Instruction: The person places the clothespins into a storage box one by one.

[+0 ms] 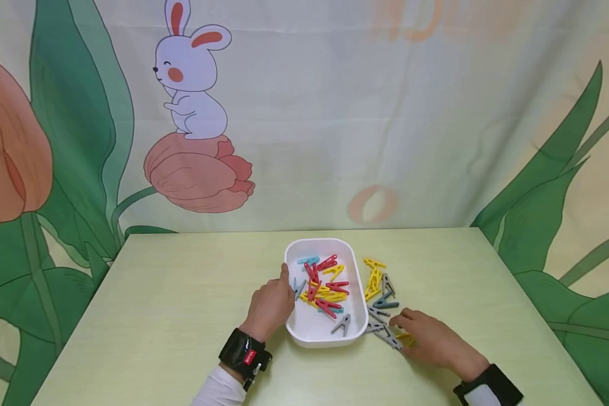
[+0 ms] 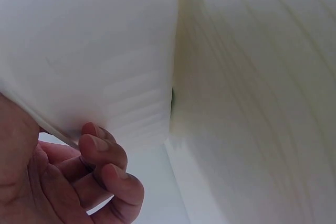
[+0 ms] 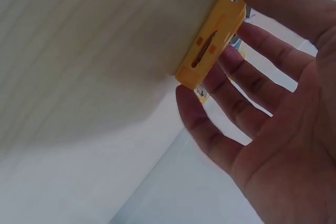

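Note:
At the near left side of a white plastic tray (image 1: 307, 332), my left hand (image 1: 270, 309) grips the rim. The left wrist view shows its bent fingers (image 2: 102, 153) against the tray's outer wall. Inside lie red, yellow and blue clothespins, with a grey clothespin (image 1: 342, 325) near the front. My right hand (image 1: 431, 340) is low over the table, right of the tray, its fingers spread beside grey clothespins (image 1: 388, 337). In the right wrist view a yellow clothespin (image 3: 212, 38) lies on the table in front of those fingers, between thumb and little finger.
Along the tray's right side lie yellow clothespins (image 1: 373, 282), a dark blue-grey clothespin (image 1: 385, 301) and several grey ones. A pale wooden table (image 1: 182, 293) carries everything. Behind its far edge hangs a curtain (image 1: 304, 113) printed with a rabbit and tulips.

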`<state>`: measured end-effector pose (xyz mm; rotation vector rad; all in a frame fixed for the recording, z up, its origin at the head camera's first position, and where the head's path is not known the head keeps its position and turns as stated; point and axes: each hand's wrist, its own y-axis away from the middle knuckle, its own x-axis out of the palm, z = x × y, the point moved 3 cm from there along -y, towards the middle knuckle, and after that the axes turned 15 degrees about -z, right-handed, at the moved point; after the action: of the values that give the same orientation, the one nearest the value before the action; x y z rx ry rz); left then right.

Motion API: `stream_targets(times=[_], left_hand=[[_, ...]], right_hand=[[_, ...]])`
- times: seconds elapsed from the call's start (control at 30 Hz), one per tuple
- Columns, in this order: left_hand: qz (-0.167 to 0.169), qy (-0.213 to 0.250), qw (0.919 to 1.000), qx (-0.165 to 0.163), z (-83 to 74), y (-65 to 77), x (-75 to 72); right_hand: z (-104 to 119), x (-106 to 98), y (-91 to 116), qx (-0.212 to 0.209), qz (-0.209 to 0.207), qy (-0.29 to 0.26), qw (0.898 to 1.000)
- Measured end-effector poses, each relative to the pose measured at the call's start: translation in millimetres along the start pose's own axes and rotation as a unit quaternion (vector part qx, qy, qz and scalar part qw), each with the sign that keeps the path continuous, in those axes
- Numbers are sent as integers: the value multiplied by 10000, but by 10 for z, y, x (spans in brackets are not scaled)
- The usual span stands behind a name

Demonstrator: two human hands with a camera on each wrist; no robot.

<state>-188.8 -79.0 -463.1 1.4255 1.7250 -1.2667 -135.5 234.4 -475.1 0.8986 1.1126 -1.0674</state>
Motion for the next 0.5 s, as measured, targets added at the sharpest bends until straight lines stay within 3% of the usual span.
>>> stream_targets(times=[0.5], left_hand=[[3, -17, 10000, 10, 8, 1, 19]], right_hand=[[-72, -25, 26, 14, 23, 111, 9999]])
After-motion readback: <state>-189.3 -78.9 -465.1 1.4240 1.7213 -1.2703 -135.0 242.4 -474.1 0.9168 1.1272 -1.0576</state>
